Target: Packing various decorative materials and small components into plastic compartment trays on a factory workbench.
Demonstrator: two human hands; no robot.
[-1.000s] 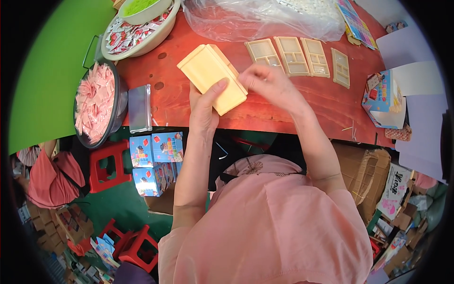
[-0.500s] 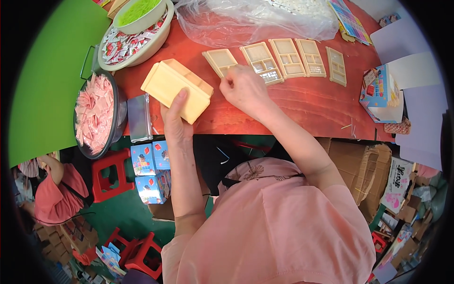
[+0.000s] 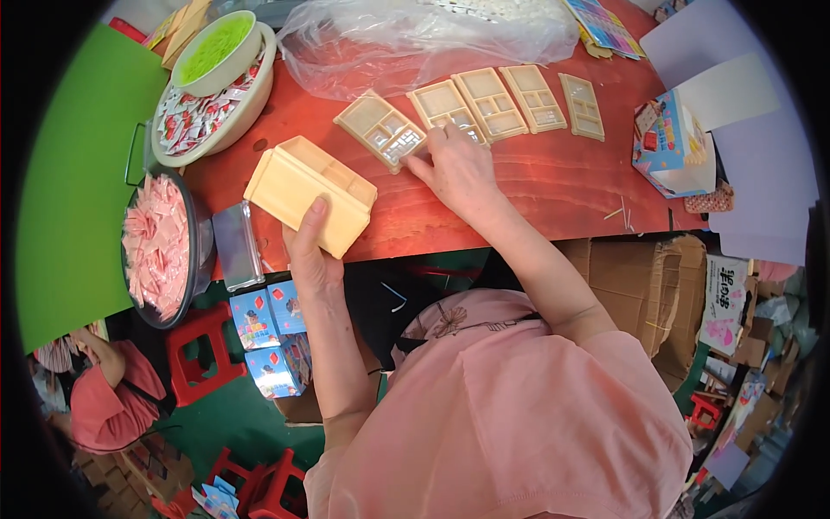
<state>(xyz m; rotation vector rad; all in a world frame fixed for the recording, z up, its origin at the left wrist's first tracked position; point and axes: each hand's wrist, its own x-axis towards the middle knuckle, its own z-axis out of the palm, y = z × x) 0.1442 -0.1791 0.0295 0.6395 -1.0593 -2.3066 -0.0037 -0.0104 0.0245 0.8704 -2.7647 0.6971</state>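
My left hand (image 3: pixel 316 251) is closed around a stack of cream plastic compartment trays (image 3: pixel 303 201), thumb across its near side, held tilted above the table's front edge. My right hand (image 3: pixel 462 173) reaches over the lower end of the second tray (image 3: pixel 435 102) in a fanned row. Its fingers bend down onto that tray, and the thumb stretches apart toward the corner of the leftmost tray (image 3: pixel 367 121). The fingertips are partly hidden. Shiny white bits show in the lower compartments of the leftmost tray. Farther right lie more trays, the last one (image 3: pixel 583 106) set apart.
A bowl of green shreds (image 3: pixel 252 52) rests in a basin of small packets (image 3: pixel 160 138). Below is a dark basin of pink packets (image 3: pixel 156 251) beside a clear case (image 3: pixel 238 246). A plastic bag (image 3: pixel 346 52) lies behind the trays; an opened blue box (image 3: pixel 666 143) stands right.
My right hand has moved from the leftmost tray to the second one, uncovering the leftmost tray's lower compartments. My left hand still holds the stack. The whole view has shifted slightly.
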